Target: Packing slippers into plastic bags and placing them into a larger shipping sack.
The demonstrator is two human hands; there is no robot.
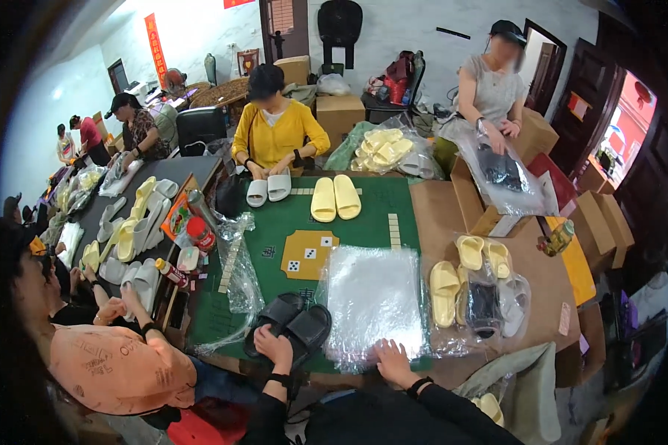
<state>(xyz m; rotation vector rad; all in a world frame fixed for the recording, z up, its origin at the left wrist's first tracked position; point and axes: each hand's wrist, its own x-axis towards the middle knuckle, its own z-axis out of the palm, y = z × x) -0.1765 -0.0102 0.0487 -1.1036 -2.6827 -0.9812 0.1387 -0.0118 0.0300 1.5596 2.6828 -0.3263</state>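
At the near edge of the green mat, a pair of black slippers [304, 334] lies side by side. My left hand [273, 350] grips the near part of the left slipper, its fingers curled over it. A stack of clear plastic bags [373, 297] lies flat just to the right of the slippers. On its near edge rests my right hand [393, 362], fingers spread and holding nothing. A pair of yellow slippers [335, 199] stands beyond the bags. Crumpled clear plastic [239, 274] lies left of the black pair.
Across the mat [274, 230], a person in yellow handles grey slippers [269, 188]. Bagged and loose slippers [482, 285] lie on brown cardboard at right. A red-lidded jar [200, 233] stands at left. Another person handles a plastic bag over a cardboard box [464, 194].
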